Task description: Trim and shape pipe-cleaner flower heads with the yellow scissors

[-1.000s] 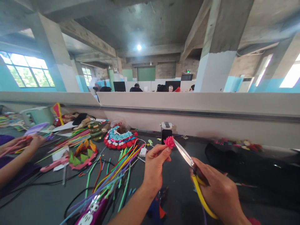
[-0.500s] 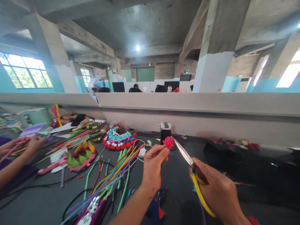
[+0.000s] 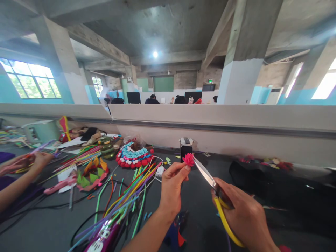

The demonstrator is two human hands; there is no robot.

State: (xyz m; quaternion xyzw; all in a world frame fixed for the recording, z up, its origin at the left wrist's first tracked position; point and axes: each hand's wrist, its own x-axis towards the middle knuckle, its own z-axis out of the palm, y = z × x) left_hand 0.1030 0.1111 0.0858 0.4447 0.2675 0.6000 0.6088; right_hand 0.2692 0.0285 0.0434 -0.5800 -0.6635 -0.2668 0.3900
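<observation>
Between the thumb and fingers of my left hand (image 3: 173,185) is a small pink flower (image 3: 188,159) with many petals, held up above the dark table. My right hand (image 3: 241,210) is closed round the yellow handles of a pair of scissors (image 3: 206,171). The scissor tips reach the right side of the flower's petals; whether they touch or cut I cannot tell. Behind the flower, a black phone-like screen (image 3: 186,151) leans against a white device (image 3: 186,141) by the partition.
Bundled chenille stems (image 3: 131,192) lie left of my hands over a purple power strip (image 3: 102,238). Beyond are a blue, red and white beaded piece (image 3: 135,154), a green jar (image 3: 106,147) and a pink glue gun (image 3: 60,183). A black bag (image 3: 275,185) lies right. A co-worker's hands (image 3: 39,161) are at far left.
The scissor tips opened slightly away from the flower, then came back against its petals. My left hand stays nearly in place. The co-worker's hands shifted a little.
</observation>
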